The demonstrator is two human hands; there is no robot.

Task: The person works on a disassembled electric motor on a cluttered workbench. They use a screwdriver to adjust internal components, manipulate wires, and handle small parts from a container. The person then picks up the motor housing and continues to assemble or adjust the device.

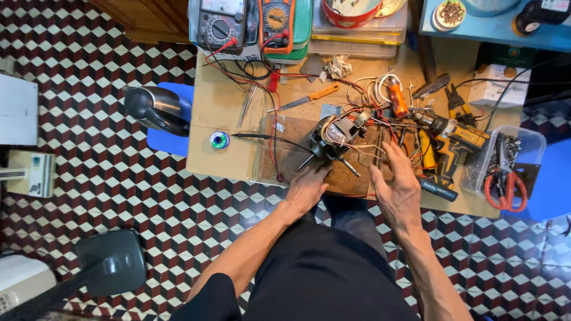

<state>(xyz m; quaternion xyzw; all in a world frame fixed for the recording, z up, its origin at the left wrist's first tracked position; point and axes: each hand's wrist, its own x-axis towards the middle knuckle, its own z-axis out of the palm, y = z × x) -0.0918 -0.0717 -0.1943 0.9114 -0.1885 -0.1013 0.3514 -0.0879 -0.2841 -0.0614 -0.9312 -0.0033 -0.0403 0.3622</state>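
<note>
A small electric motor with a steel shaft and loose coloured wires lies on a brown board on the low workbench. My left hand rests flat on the board just below the motor, its fingers touching the base. My right hand is to the right of the motor, fingers spread, near the tangled wires; it holds nothing.
A soldering iron, solder spool, orange-handled knife, screwdriver and yellow drill crowd the bench. Two multimeters stand at the back. A clear box with red scissors sits right. A kettle stands left.
</note>
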